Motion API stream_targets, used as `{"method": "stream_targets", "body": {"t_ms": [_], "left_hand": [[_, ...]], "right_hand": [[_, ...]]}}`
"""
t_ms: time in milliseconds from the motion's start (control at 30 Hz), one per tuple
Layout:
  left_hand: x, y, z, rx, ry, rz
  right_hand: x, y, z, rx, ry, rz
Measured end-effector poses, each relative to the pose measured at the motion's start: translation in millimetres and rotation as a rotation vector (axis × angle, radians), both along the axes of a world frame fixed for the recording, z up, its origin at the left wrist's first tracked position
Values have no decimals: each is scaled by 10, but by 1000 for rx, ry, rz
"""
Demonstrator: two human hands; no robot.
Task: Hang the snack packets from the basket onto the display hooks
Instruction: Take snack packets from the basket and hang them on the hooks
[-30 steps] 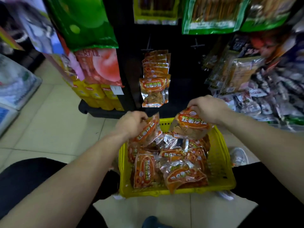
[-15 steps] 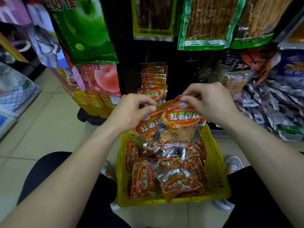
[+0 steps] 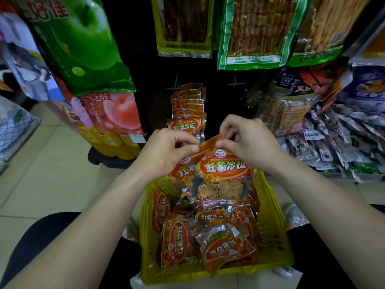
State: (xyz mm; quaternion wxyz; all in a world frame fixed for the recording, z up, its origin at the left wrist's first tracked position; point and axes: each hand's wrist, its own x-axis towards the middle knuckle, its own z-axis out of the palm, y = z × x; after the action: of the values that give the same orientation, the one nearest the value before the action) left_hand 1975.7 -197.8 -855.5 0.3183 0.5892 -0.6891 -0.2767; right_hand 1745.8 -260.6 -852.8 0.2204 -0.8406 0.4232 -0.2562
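Note:
Two orange snack packets are held together above the yellow basket (image 3: 275, 222). My left hand (image 3: 166, 151) pinches the top of the rear packet (image 3: 183, 170), and my right hand (image 3: 248, 140) pinches the top edge of the front packet (image 3: 225, 170), whose clear window shows round chips. Several more orange packets (image 3: 210, 236) lie loose in the basket. Just beyond my hands, a row of the same packets (image 3: 187, 109) hangs on a display hook of the dark rack.
Large green bags (image 3: 79, 44) and skewer snack packs (image 3: 258, 32) hang overhead. Peach-print bags (image 3: 112, 113) hang at the left, and a pile of small dark packets (image 3: 343, 138) fills the shelf at the right. An empty hook (image 3: 235, 80) sticks out beside the hung row. Tiled floor lies left.
Both hands lifted a packet each out of the basket and brought them together, overlapping, up near the hung row.

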Motion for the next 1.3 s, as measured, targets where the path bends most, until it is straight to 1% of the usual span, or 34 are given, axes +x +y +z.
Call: {"method": "stream_targets", "body": {"t_ms": [67,200,300,400,433,500,533,600,733,800,867,1000,1100,1200,1300], "left_hand": [[-7,-10,-7,17,29,-19],[-65,-30,-40,43,72,-32],[-139,-14,-48,41,86,-43],[-193,10,-29,78,109,-40],[-199,15,-36,76,64,-33],[-201,20,-67,44,-97,-8],[-198,16,-77,29,-147,10],[-183,-1,-77,16,-172,46],[-155,-43,-49,33,-145,94],[-127,-55,-38,47,-121,119],[-95,-56,-21,65,-83,120],[-27,-84,4,129,19,100],[-18,-78,15,151,100,47],[-21,-61,3,172,123,0],[-66,-45,-45,207,194,2]], "right_hand": [[-5,-9,0,37,26,42],[10,-8,-24,-12,178,128],[16,-10,-41,-37,177,89],[18,-35,-38,-29,160,50],[23,-37,-37,-30,160,48],[30,-42,-49,-27,173,43],[37,-42,-53,-17,182,42],[46,-42,-53,27,175,50],[28,-65,-46,146,108,101],[-6,-82,-65,224,112,151],[-35,-95,-81,255,97,177],[-36,-111,-78,247,-20,141],[-27,-135,-68,199,9,58],[-7,-125,-65,108,43,-4],[6,-108,-66,77,66,-54]]}}
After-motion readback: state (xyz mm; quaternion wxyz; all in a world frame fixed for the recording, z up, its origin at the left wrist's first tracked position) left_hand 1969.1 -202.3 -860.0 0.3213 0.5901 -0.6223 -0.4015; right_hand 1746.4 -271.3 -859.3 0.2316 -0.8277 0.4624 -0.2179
